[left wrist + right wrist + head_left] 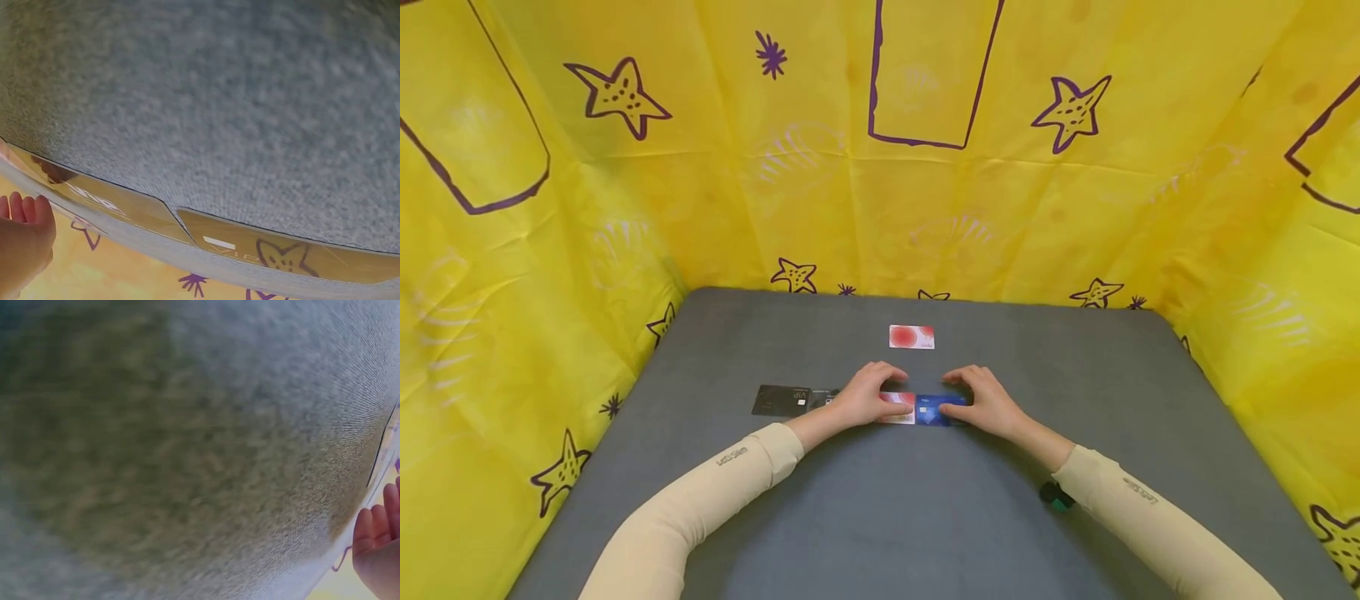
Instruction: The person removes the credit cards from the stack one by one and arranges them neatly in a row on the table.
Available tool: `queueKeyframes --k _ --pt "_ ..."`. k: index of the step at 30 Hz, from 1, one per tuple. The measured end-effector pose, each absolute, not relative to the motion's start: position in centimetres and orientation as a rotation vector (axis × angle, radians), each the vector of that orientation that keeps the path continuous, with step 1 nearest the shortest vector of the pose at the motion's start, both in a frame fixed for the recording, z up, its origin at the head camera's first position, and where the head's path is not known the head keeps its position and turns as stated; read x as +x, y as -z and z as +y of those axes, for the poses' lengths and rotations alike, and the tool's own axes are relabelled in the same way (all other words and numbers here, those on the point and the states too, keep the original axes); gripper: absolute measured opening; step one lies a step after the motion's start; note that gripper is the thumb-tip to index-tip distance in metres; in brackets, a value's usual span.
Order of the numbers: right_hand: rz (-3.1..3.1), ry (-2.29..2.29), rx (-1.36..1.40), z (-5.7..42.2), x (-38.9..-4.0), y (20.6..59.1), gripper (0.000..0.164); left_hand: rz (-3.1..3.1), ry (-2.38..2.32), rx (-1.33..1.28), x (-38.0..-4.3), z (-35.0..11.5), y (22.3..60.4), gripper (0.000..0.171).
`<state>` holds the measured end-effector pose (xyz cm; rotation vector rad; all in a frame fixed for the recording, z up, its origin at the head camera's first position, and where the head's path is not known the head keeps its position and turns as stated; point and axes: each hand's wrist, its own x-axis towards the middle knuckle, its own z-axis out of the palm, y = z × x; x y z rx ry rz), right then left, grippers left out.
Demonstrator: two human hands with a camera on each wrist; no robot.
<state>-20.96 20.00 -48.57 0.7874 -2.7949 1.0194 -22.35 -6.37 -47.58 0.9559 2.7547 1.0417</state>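
Observation:
On the grey table a row of cards runs left to right: a black VIP card (781, 401), a dark card (822, 398) partly hidden by my left hand, a red-and-white card (900, 407) and a blue card (930, 410). My left hand (867, 395) is over the red-and-white card, its thumb lying across it and its fingers loosely bent beyond the far edge. Opposite, my right hand (990, 407) has its thumb over the blue card, covering its right part. Whether the thumbs press is unclear. The left wrist view shows two glossy cards (100, 194) edge to edge.
Farther back on the table lies another red-and-white card (912, 337), apart from the row. A yellow curtain (850, 208) with purple starfish drawings encloses the back and sides. A dark band-like object (1057, 497) shows beneath the right sleeve.

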Motion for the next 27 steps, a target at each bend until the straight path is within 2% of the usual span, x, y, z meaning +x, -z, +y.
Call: queueKeyframes --k 16,23,27 --pt "-2.823 -1.048 0.746 18.8 -22.1 48.4 0.05 2.754 -1.133 0.837 -23.3 -7.0 47.9 0.05" --pt "-2.849 -1.044 0.716 18.5 -23.0 48.5 0.051 2.807 -1.173 0.909 -23.7 -7.3 48.2 0.05" --pt "-2.842 -1.043 0.707 18.4 -23.5 48.5 0.052 2.807 -1.166 0.851 -24.0 -7.1 48.1 0.05"
